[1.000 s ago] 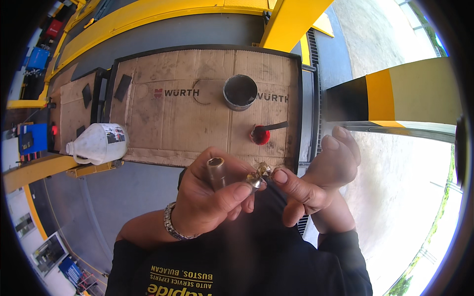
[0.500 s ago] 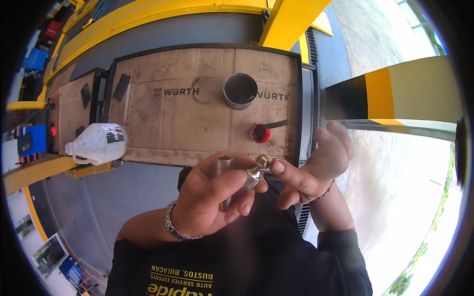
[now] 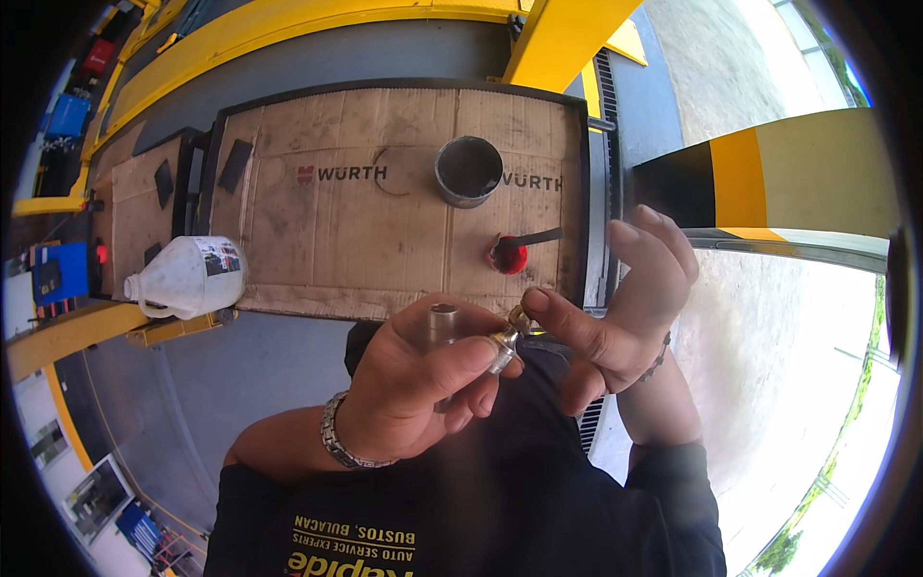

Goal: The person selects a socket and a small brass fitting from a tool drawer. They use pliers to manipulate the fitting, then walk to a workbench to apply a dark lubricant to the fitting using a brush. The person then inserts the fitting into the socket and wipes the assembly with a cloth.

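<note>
My left hand (image 3: 409, 380) is closed round two metal pieces. One is a silver tube (image 3: 443, 325) with an open top, like a deep socket, standing nearly upright behind the thumb; its lower part is mostly hidden. The other is a small shiny fitting (image 3: 504, 352), pinched at its silver lower part by the thumb and fingers. A brass-coloured end (image 3: 519, 317) of this fitting points up to the right. There the index fingertip of my right hand (image 3: 630, 322) touches it. The other fingers of that hand are spread, with the thumb lower and apart.
Beyond my hands, cardboard (image 3: 336, 226) lines a black-edged tray, bearing a dark round can (image 3: 468, 171) and a small red container (image 3: 508, 256) with a dark handle across it. A whitish jug (image 3: 192, 277) lies at left. A striped post (image 3: 760, 178) stands at right.
The brass-coloured end has tipped slightly to the right under my right index finger. My right hand has shifted a little, its raised fingers higher. The left hand keeps both metal pieces.
</note>
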The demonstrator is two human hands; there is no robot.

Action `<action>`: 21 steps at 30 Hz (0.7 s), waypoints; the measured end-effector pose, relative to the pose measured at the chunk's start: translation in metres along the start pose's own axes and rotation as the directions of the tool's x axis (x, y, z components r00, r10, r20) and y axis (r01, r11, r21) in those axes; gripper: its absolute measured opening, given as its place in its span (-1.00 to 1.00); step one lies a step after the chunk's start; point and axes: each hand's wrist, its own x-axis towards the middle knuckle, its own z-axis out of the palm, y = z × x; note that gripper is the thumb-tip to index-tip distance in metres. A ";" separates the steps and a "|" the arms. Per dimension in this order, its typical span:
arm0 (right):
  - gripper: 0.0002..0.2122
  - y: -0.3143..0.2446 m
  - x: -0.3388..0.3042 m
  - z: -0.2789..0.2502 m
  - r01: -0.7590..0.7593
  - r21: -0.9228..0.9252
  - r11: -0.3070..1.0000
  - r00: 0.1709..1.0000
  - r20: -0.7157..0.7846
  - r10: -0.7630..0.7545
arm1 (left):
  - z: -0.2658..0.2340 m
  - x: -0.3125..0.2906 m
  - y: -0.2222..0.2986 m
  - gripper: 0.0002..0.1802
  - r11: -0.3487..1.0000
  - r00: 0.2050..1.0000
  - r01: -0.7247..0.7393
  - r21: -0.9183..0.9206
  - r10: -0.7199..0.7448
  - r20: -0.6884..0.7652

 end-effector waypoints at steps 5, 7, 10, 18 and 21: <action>-0.27 0.007 0.006 0.005 -0.149 0.449 0.881 0.989 0.081 0.125 | -0.004 0.000 -0.002 -0.68 0.998 0.999 -0.040 0.047 0.039 0.035; -0.26 0.008 0.005 0.009 -0.220 0.544 0.810 0.975 0.121 0.184 | -0.004 0.000 -0.002 -0.68 0.998 0.998 -0.047 0.051 0.045 0.041; -0.26 0.007 0.004 0.013 -0.275 0.612 0.741 0.961 0.158 0.227 | -0.001 0.000 -0.001 -0.69 0.998 0.999 -0.042 0.054 0.040 0.035; -0.24 0.011 0.000 0.020 -0.332 0.695 0.638 0.942 0.204 0.267 | 0.000 -0.001 0.001 -0.75 1.000 0.997 -0.008 -0.014 0.009 0.075; -0.23 0.012 -0.005 0.025 -0.344 0.720 0.602 0.934 0.197 0.298 | 0.000 0.000 0.000 -0.76 1.000 0.995 -0.004 -0.024 0.006 0.095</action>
